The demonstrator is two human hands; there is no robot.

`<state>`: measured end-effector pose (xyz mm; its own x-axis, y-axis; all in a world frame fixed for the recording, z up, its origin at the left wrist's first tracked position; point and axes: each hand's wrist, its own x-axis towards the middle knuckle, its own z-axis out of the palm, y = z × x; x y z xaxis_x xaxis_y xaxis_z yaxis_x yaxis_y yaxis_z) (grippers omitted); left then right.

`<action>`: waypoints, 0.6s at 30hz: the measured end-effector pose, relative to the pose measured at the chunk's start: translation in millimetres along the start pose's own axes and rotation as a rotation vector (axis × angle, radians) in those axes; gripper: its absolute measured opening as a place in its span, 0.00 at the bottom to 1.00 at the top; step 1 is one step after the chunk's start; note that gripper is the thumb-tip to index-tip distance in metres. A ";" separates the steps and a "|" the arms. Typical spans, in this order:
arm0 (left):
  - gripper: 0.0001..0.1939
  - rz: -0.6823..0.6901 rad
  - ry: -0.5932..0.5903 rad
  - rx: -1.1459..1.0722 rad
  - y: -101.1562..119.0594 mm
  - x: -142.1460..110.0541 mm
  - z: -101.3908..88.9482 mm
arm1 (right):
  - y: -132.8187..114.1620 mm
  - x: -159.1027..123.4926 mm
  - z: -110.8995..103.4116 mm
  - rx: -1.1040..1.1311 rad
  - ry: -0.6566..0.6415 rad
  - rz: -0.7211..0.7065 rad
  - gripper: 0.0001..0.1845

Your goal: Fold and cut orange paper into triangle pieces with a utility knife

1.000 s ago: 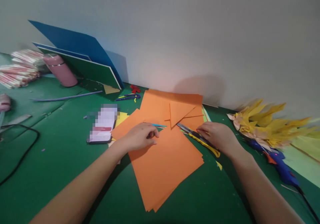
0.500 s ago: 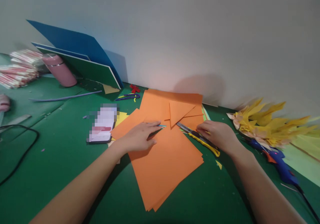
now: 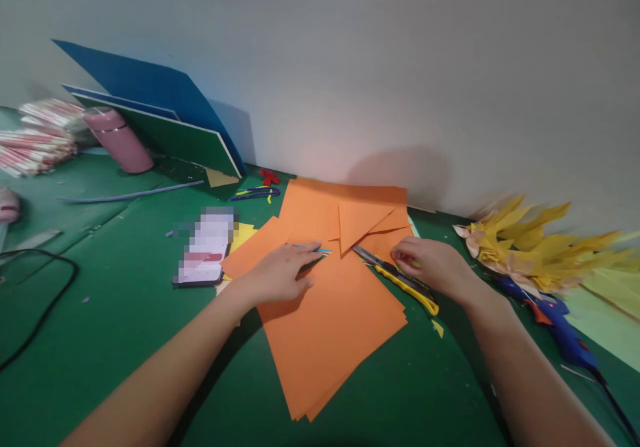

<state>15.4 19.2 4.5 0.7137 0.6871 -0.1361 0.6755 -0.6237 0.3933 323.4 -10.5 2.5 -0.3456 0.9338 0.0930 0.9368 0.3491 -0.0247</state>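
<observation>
1. Several orange sheets (image 3: 330, 347) are fanned mid-table, the clock's centre; their exact number cannot be told. One folded orange triangle (image 3: 361, 222) is laid on them at 1 o'clock.
2. Two hands are seen. The left hand (image 3: 283, 270) is spread over the sheets at 9 o'clock, fingers extended and nothing gripped. The right hand (image 3: 433, 264) is placed at 3 o'clock, fingers curled narrowly; whether a paper edge is pinched cannot be told.
3. One yellow cutter (image 3: 407, 287) is laid just beside the right hand.
4. One phone (image 3: 207, 247) is placed at 9 o'clock, one pink bottle (image 3: 120, 142) at 10, one blue glue gun (image 3: 567, 330) at 4.
5. Compared with one second earlier, the left fingers are straightened from a curl, and the rear sheet's right edge is shifted slightly toward 3 o'clock.
</observation>
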 end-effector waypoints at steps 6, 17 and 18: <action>0.28 -0.005 0.004 -0.008 -0.5 -0.6 0.2 | 2.4 -1.0 2.0 0.055 0.045 0.007 0.11; 0.25 0.010 0.045 -0.123 -6.7 -0.6 3.0 | -55.4 -0.9 -5.9 0.255 0.210 -0.181 0.15; 0.23 0.005 0.046 -0.131 -6.7 -1.0 2.8 | -66.5 -0.4 -1.1 0.235 0.190 -0.241 0.15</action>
<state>10.7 21.6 -0.5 0.7059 0.7021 -0.0930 0.6396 -0.5756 0.5096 261.3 -34.1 5.2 -0.5174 0.7990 0.3065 0.7838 0.5862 -0.2049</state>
